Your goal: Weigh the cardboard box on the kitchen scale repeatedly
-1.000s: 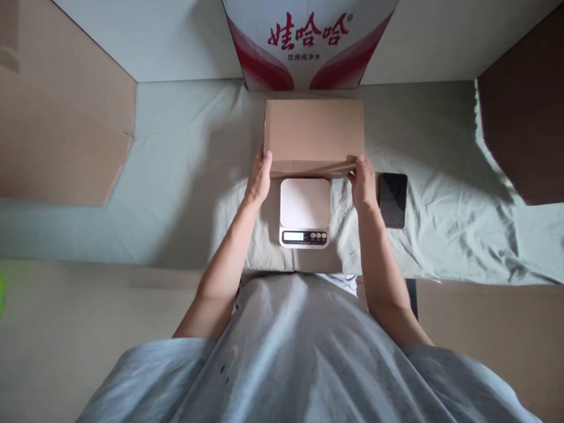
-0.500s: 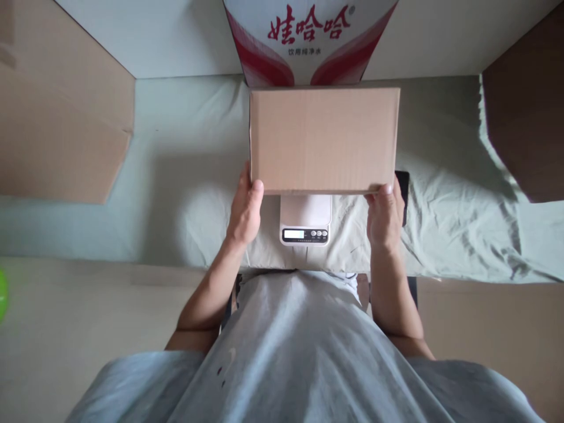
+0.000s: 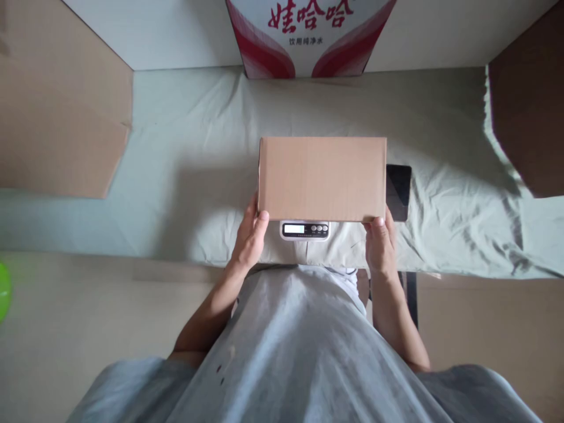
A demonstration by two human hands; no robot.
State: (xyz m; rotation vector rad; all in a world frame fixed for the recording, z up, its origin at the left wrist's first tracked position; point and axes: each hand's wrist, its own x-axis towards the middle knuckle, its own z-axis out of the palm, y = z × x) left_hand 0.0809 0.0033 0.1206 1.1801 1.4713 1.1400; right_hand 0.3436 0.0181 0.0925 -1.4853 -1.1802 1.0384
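A plain brown cardboard box (image 3: 322,179) is held level between both my hands. My left hand (image 3: 251,238) grips its near left corner, thumb at the near edge and fingers along the side. At the near right corner, my right hand (image 3: 379,244) is closed on it the same way. Beneath the box is a white digital scale (image 3: 305,237), with only its front strip showing: a lit display and several round buttons. The box covers the scale's platform, and I cannot tell whether the two touch.
A dark phone-like slab (image 3: 399,194) lies right of the box on the pale green cloth (image 3: 445,158). Behind stands a red and white printed carton (image 3: 304,50). Large cardboard pieces rise at the left (image 3: 66,117) and right (image 3: 529,111). A bright green object (image 3: 3,291) shows at the left edge.
Both hands have brought the box down and nearer to me, over the scale. It now hides the scale's platform, and more of the dark slab shows.
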